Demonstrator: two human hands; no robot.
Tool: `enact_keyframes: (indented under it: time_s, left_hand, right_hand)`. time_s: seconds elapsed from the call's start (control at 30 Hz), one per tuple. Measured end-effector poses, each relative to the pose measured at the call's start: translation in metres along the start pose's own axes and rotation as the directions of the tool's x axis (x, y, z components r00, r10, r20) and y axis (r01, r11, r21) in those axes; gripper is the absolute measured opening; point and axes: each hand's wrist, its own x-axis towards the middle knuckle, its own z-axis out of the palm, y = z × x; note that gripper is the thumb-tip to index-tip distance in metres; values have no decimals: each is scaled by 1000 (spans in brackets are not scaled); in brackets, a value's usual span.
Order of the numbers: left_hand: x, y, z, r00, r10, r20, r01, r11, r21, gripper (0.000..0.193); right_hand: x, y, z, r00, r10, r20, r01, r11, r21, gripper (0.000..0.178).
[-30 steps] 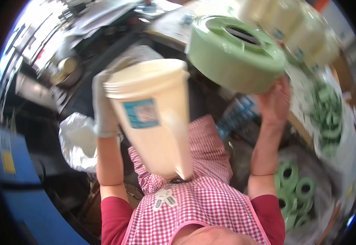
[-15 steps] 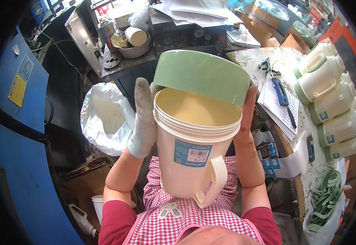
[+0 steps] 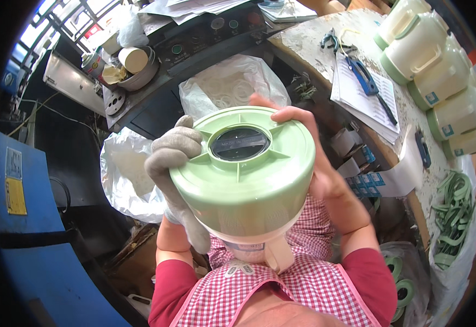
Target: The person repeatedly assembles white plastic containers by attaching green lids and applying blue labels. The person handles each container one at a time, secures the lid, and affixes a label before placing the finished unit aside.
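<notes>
A pale green round base (image 3: 238,191), with ribs and a black disc in its middle, sits over the wide end of a cream jug (image 3: 244,254). The jug rests against my apron, its handle and label showing below the green part. My left hand (image 3: 175,158), in a grey-white glove, wraps the left side of the base with curled fingers on its rim. Bare and closed on the opposite side, my right hand (image 3: 321,169) lays its thumb on the base's top edge. The base hides the jug's threaded rim.
Several finished jugs (image 3: 415,52) lie stacked at the right of the worn worktable (image 3: 303,41). Papers (image 3: 358,98) there carry a blue-handled tool (image 3: 362,76). Green strips (image 3: 453,223) fill a bag. White bags (image 3: 129,174) stand ahead, and blue cabinets (image 3: 25,196) at left.
The green base was tilted above the jug's open mouth; now it covers the mouth. Both hands have shifted onto the base, and the view has turned somewhat.
</notes>
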Motion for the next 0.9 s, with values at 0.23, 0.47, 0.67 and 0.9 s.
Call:
enact_keyframes:
  time_s: [0.23,0.47,0.67,0.9]
  left_hand:
    - [3,26,9,985,-158,-67,167,971,169,32]
    - [10,70,5,974,-208,94,158,911,380,79]
    - [20,28,-12,904,-344,254,258,913,317,105]
    - [-2,-11,32,858,-465,-220,490,868,76,38]
  right_hand:
    - [-15,-19,-6,899,-352,261,438,717,-543,104]
    - [-33,-23,26,935,-347,73,313,709,-632,85]
    - [-12,-16,0,978,-195,77,196,718,-668,92]
    - [-22,-10,-15,998,-61,13,49,633,-772,92]
